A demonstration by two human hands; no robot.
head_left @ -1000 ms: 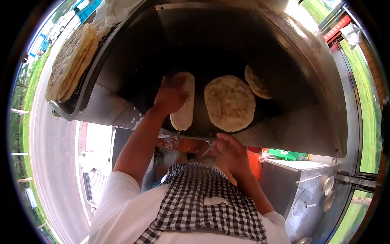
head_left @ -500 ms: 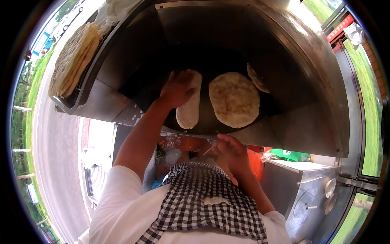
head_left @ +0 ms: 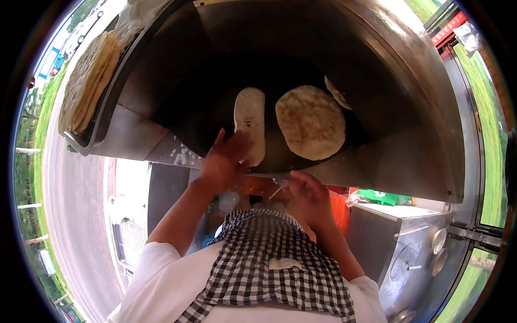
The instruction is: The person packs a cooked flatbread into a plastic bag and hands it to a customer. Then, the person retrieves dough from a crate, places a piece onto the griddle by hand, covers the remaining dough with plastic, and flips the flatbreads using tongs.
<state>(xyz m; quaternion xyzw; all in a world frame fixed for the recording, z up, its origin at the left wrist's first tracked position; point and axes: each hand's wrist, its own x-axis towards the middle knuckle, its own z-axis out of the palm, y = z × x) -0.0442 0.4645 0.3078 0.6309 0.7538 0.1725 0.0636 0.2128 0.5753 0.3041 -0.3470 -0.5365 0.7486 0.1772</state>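
My left hand (head_left: 225, 159) has its fingers spread, and their tips overlap the lower part of a long oval flatbread (head_left: 251, 110) on the dark griddle (head_left: 210, 102). A small cluster of dark specks shows on the middle of that pale bread. To its right lies a round flatbread (head_left: 311, 123) with light brown patches. My right hand (head_left: 308, 189) is at the front edge of the griddle, fingers loosely apart and holding nothing. Part of another flatbread (head_left: 337, 93) shows behind the round one, at the griddle's right side.
Metal walls (head_left: 398, 126) enclose the griddle. On the left, a tray (head_left: 97, 134) holds a stack of flatbreads (head_left: 89, 81). A metal cabinet (head_left: 398, 237) with a green bag (head_left: 385, 197) on top stands at lower right. A road runs along the left.
My left hand has drawn back from the upper part of the oval flatbread towards its near end, uncovering the dark specks. My right hand stays almost in place.
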